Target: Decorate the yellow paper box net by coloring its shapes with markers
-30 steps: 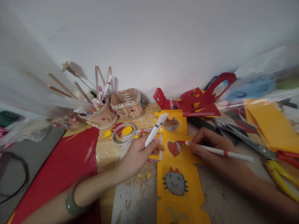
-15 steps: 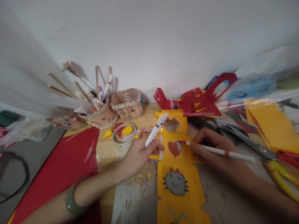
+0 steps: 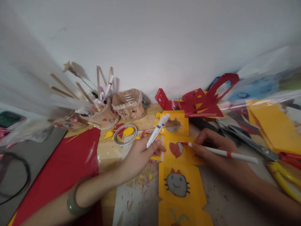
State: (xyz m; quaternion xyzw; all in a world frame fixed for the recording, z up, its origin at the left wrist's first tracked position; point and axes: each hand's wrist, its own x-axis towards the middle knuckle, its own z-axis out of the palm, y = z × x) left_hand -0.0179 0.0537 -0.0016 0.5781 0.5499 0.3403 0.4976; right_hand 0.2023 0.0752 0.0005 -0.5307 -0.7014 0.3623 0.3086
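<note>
Right hand [image 3: 213, 140] pinching white red-tipped marker [image 3: 222, 152] at red heart drawing [image 3: 176, 150] on yellow paper [image 3: 195, 177]; heart mostly filled, upper-right part lacking red. Left hand [image 3: 139, 153] gripping white blue-banded pen [image 3: 155, 134] left of heart.

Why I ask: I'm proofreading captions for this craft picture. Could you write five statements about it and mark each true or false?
1. The right hand holds a red-tipped pen. True.

2. The left hand is empty. False: the left hand holds a white marker.

3. The heart is red all over. False: the heart has a pale patch at its upper right.

4. A roll of tape lies to the left of the yellow paper with the drawings. True.

5. The bracelet is on the right wrist. False: the green bracelet is on the left one.
</note>
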